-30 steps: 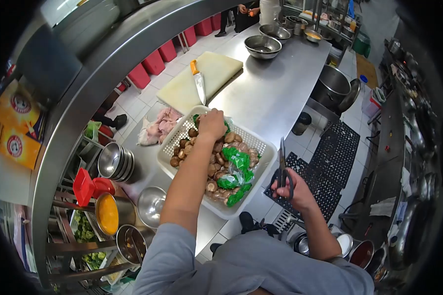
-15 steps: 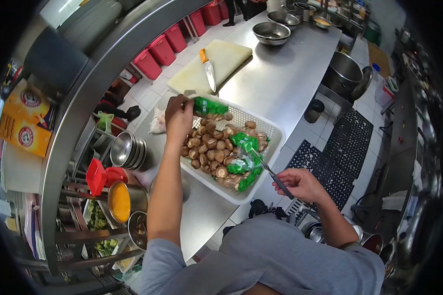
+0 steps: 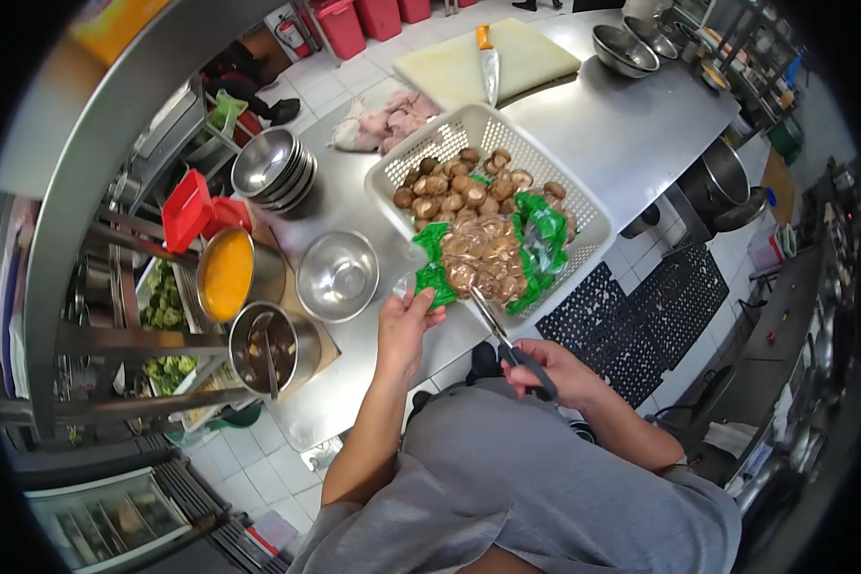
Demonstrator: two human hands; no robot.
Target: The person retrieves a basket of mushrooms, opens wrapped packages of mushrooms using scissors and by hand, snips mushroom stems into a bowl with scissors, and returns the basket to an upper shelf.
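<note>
A clear plastic bag of mushrooms with green printed ends hangs over the near side of a white perforated basket. My left hand pinches the bag's green left end. In my right hand is a pair of scissors with dark handles. The blades reach the bag's lower edge; whether they have cut the plastic I cannot tell. Loose brown mushrooms fill the basket behind the bag. Another green-and-clear bag lies against the right side of the mushrooms.
A steel bowl stands left of the basket, near stacked bowls. Pots of orange liquid and brown sauce are farther left. Beyond the basket lie pale raw meat and a knife on a cutting board.
My left hand has come back from the basket's far left to its near side, with a bag of mushrooms. The scissors have moved onto that bag. My view has shifted.
</note>
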